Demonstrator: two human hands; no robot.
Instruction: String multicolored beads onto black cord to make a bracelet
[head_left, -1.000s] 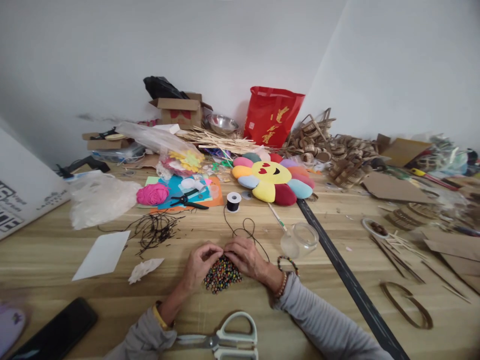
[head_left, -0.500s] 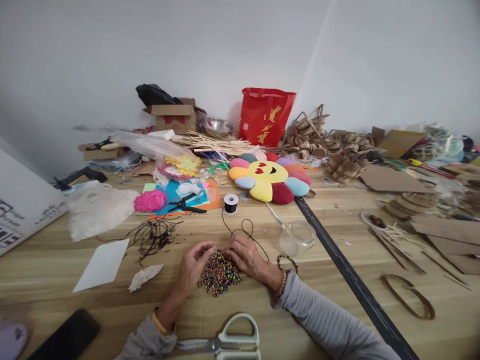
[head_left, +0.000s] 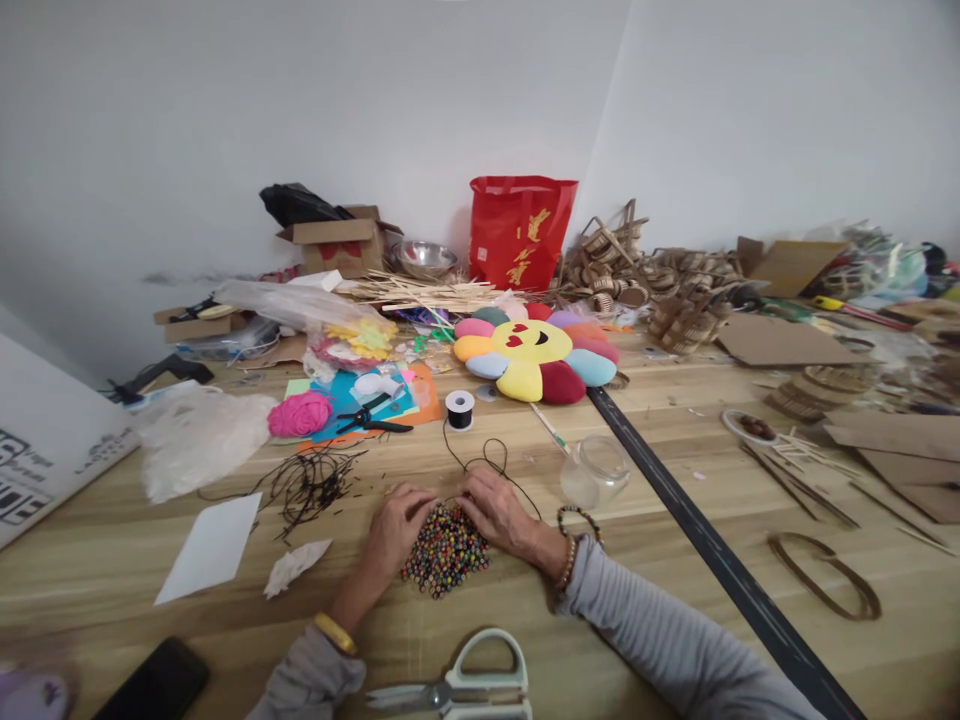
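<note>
Wood worktop, cluttered toward the wall. Left hand and right hand slightly apart, fingers bent over the far side of heaped beads; cannot tell whether either grips anything.

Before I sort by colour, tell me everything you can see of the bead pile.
The bead pile is a loose, spread heap of small, roundish beads, dark ones mixed with red, yellow, green and orange. It rests on the wood-grained table, its far edge between the left hand and right hand; hand contact and material are unclear.
</note>
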